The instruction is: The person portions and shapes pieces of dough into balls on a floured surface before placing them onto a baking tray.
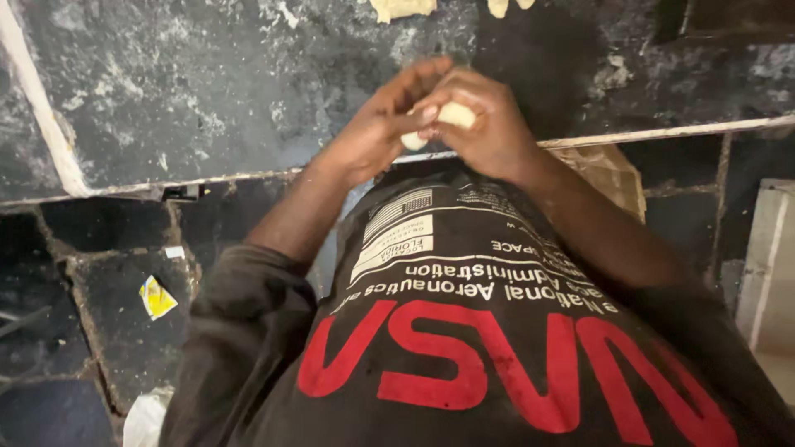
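Both my hands are pressed together around a small pale lump of dough, held just above the near edge of a dark, flour-dusted work table. My left hand cups it from the left with the fingers curled over. My right hand closes on it from the right, and only a bit of the dough shows between the fingers. Below the hands my black printed shirt fills the lower part of the view.
Pale dough pieces lie at the table's far edge. A light strip runs along the table's near edge. On the dark floor lie a yellow wrapper and a white scrap. A pale block stands at right.
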